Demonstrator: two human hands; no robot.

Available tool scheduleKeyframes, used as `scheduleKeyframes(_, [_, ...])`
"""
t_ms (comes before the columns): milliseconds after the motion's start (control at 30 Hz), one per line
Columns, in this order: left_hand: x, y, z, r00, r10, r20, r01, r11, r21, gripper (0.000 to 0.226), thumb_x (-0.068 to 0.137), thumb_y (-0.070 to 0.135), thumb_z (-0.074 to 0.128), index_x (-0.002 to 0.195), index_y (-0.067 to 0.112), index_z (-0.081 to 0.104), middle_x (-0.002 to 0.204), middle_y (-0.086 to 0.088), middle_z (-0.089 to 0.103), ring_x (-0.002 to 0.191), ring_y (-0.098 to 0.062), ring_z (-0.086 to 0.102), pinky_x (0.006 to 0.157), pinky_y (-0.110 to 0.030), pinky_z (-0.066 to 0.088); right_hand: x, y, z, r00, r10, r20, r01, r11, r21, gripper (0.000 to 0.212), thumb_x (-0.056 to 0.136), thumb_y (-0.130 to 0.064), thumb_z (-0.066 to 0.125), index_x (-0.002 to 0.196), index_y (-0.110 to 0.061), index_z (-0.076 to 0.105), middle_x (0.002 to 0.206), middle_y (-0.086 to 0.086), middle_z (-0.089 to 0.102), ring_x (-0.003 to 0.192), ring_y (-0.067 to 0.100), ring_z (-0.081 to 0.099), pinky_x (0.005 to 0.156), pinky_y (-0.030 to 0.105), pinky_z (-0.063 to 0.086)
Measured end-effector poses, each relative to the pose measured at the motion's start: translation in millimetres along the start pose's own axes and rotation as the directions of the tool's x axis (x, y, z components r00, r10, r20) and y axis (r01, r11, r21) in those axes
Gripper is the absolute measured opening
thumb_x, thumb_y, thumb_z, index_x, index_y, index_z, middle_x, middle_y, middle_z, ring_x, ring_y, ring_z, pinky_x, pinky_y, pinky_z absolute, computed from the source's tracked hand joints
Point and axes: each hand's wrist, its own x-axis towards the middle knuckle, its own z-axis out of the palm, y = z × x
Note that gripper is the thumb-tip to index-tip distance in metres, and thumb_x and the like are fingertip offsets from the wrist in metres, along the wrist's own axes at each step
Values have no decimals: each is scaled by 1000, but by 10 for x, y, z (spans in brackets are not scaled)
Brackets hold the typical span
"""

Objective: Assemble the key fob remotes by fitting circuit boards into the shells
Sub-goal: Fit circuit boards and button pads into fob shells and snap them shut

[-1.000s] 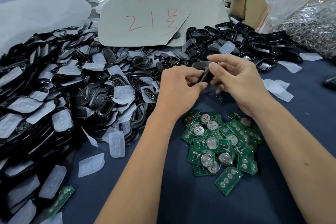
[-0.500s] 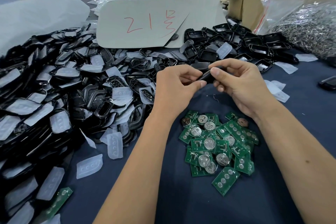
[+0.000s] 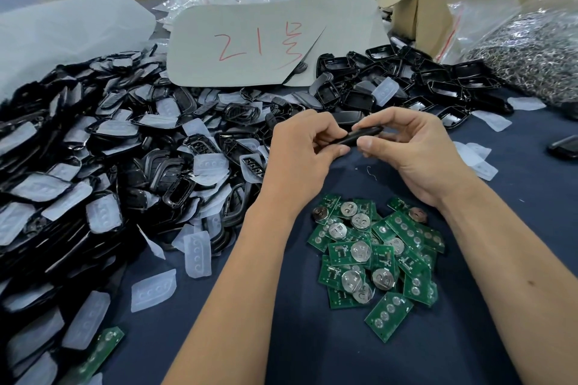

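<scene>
Black plastic shell [image 3: 362, 136] lies crosswise above the worktop [image 3: 312, 353], left hand [image 3: 300, 153] and right hand [image 3: 416, 150] pinching opposite ends; green boards [image 3: 375, 253] sit just below, nearer the right.

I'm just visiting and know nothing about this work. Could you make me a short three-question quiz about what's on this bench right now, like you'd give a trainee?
1. True or false: both hands, left hand and right hand, hold the same black fob shell.
2. The pile of green circuit boards lies: A) on the cardboard sheet; B) on the blue cloth, near the wrists; C) inside the cardboard box.
3. Fill in: the big heap of black shells is mixed with translucent white button ____.

Key: 1 true; 2 B; 3 pads.
</scene>
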Motion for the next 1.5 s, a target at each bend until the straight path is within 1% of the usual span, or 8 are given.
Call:
scheduleKeyframes(133, [-1, -22, -46, 999, -35, 27, 36, 999, -39, 18, 77, -3, 82, 85, 10, 73, 84, -1, 69, 77, -16, 67, 74, -39, 59, -6, 2, 43, 999, -41, -12, 41, 999, -33, 22, 71, -6, 86, 90, -12, 78, 84, 8, 77, 71, 19, 70, 69, 24, 58])
scheduleKeyframes(367, [-2, -30, -100, 992, -110, 56, 115, 989, -90, 26, 77, 2, 85, 95, 20, 79, 86, 12, 74, 77, 0, 67, 76, -20, 58, -10, -11, 112, 996, -87, 20, 88, 990, -109, 24, 76, 9, 82, 95, -3, 73, 87, 0, 77, 84, 18, 74, 74, 26, 60])
scheduleKeyframes(533, [24, 6, -102, 990, -143, 9, 139, 944, -299, 24, 81, 3, 85, 103, 12, 80, 89, -1, 79, 84, -14, 74, 79, -31, 62, -2, -12, 132, 996, -38, -77, 39, 999, 4, 17, 80, -15, 81, 92, -10, 70, 80, 5, 71, 53, 19, 61, 46, 23, 48])
scheduleKeyframes(600, [20, 3, -118, 981, -186, 55, 192, 888, -419, 27, 82, 1, 84, 107, 10, 78, 94, -7, 79, 87, -19, 76, 76, -32, 63, 12, 12, 122, 995, -14, -95, 16, 999, 29, 12, 86, -14, 79, 93, -13, 69, 79, 6, 68, 48, 19, 56, 41, 23, 43])
scheduleKeyframes(700, [-3, 16, -105, 975, -161, 151, 205, 912, -356, 41, 76, 0, 87, 113, 13, 76, 95, -5, 79, 83, -18, 77, 80, -31, 62, 18, 20, 117, 993, 8, -115, -2, 999, 55, 11, 93, -6, 73, 90, -17, 73, 81, 11, 68, 44, 17, 55, 38, 22, 40])
scheduleKeyframes(933, [5, 27, -39, 990, -117, 74, 133, 954, -268, 40, 71, 0, 89, 100, 24, 76, 86, -9, 76, 77, -15, 75, 78, -26, 61, 26, 8, 127, 997, 59, -51, -57, 997, 53, 11, 90, -9, 74, 100, -12, 76, 84, 14, 71, 50, 15, 57, 44, 20, 43])
scheduleKeyframes(1100, [18, -33, -114, 985, -141, 100, 163, 950, -267, 38, 73, 2, 89, 106, 17, 77, 90, -13, 76, 80, -20, 74, 81, -30, 61, 5, -5, 56, 998, 37, 58, -34, 998, -57, 43, 73, -13, 84, 115, -14, 75, 99, 12, 76, 70, 21, 69, 62, 23, 57])
scheduleKeyframes(1500, [18, -48, -159, 976, -177, 126, 204, 948, -245, 40, 70, 1, 91, 104, 18, 78, 88, -6, 78, 80, -21, 76, 84, -35, 63, 6, -12, 61, 999, 3, 55, 4, 992, -128, 35, 76, -9, 87, 109, -16, 78, 93, 12, 77, 69, 22, 72, 59, 26, 59])
